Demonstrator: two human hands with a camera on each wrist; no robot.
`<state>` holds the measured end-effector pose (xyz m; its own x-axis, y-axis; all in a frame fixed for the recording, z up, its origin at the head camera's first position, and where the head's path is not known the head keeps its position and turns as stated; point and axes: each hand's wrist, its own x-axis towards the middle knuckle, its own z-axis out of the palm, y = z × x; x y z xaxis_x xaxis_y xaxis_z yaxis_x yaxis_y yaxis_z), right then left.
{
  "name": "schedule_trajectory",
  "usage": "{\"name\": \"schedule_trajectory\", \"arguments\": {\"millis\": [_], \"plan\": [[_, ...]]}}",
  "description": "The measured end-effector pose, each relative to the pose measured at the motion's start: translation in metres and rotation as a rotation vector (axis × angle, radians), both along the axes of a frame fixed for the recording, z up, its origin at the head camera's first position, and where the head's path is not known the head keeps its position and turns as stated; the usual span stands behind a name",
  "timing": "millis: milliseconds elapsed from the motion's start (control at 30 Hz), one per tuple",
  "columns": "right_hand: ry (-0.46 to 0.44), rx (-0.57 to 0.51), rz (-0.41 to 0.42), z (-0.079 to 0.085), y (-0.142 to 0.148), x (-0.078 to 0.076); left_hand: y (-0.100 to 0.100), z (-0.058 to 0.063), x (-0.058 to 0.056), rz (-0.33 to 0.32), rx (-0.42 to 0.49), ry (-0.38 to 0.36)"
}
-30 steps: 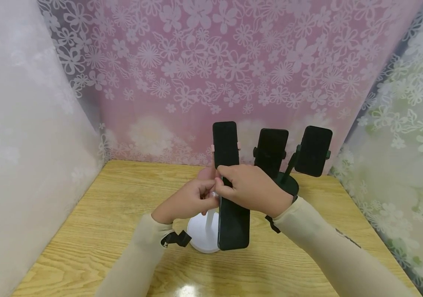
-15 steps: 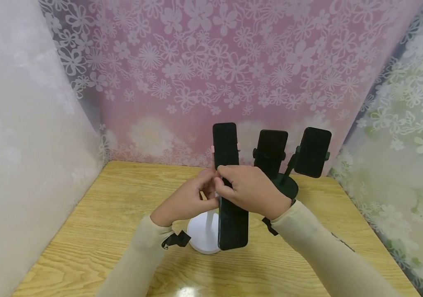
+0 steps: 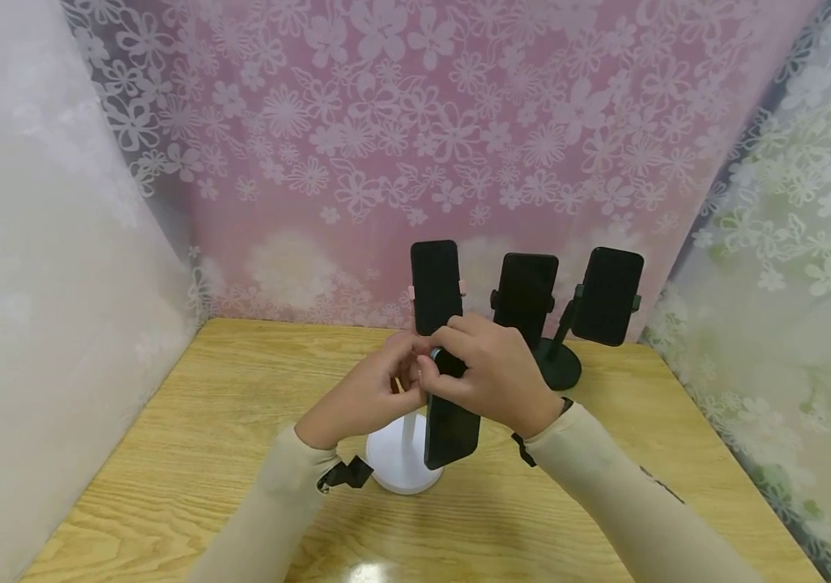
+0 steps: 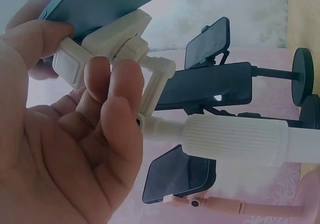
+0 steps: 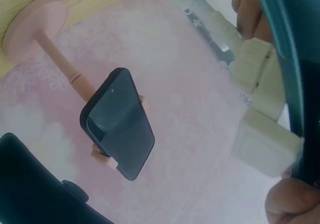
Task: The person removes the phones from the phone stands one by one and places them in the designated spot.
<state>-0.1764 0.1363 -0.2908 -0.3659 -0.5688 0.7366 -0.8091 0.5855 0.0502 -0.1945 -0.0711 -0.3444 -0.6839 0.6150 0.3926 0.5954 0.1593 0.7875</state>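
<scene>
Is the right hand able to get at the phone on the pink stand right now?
Probably yes: the pink-stand phone sits just beyond the right hand, mostly uncovered, though that hand would first have to release the nearer phone.

Looks like smooth, matt plastic in the white stand [image 3: 395, 465], ribbed at the collar [image 4: 232, 140]; glossy, glass-like on the nearest phone [image 3: 452, 433]. Matt plastic, too, in the pink stand [image 4: 225, 205]; grained wood, faintly shiny, on the bench [image 3: 182, 461]; cloth in the sleeves [image 3: 262, 498].

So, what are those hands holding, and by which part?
The right hand grips the nearest phone near its upper end; the left hand holds the white stand by its clamp.
</scene>
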Motion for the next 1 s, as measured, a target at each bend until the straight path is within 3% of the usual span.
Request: {"name": "schedule_trajectory", "arguments": {"millis": [233,633,833,1000], "plan": [[0.086,-0.004,0.037,-0.001,0.002,0.001,-0.001,0.000,0.000,-0.018,0.020,0.017],[0.213,-0.070,0.056,-0.003,0.015,0.017,0.002,0.002,-0.002,-0.030,0.022,0.037],[0.209,-0.082,-0.013,-0.011,0.040,0.028,0.002,0.001,-0.002,-0.010,0.018,0.026],[0.127,0.011,-0.132,-0.035,0.081,0.031,0.003,-0.002,-0.003,0.002,0.001,0.031]]}}
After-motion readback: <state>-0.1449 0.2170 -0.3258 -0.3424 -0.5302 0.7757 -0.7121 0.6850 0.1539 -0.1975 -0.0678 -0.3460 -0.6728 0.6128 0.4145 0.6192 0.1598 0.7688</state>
